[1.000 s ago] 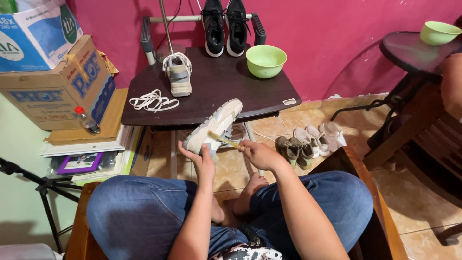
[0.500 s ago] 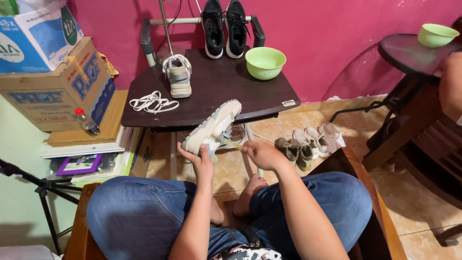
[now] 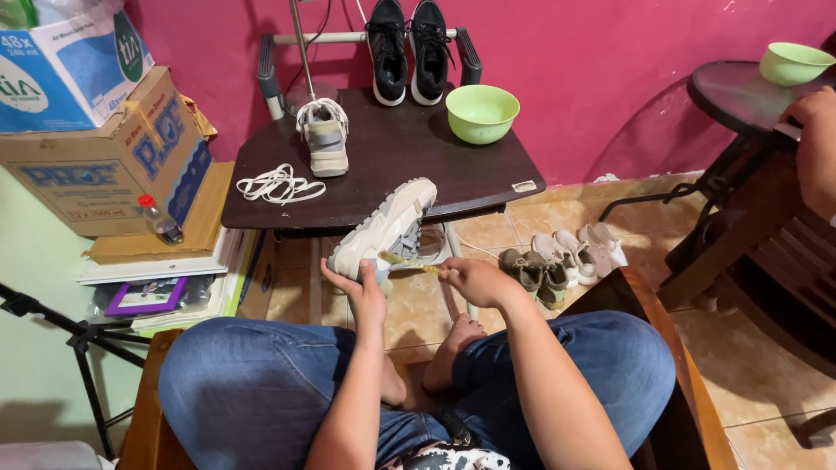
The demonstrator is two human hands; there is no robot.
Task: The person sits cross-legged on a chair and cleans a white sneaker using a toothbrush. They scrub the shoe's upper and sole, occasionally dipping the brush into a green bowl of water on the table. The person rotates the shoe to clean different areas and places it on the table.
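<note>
Left hand (image 3: 361, 292) fingers clasping pale sneaker (image 3: 383, 228) by its end, tilted before dark counter (image 3: 488, 178), right hand (image 3: 475, 280) fingers pinching thin yellowish brush (image 3: 409, 261) against sneaker's side.

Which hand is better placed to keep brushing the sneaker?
Right. The right hand holds the small brush with its tip against the light sneaker; the left hand is busy supporting the shoe from below.

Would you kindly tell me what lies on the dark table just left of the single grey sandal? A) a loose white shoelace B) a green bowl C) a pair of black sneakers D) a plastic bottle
A: a loose white shoelace lies coiled on the dark table, left of the grey sandal.
</note>
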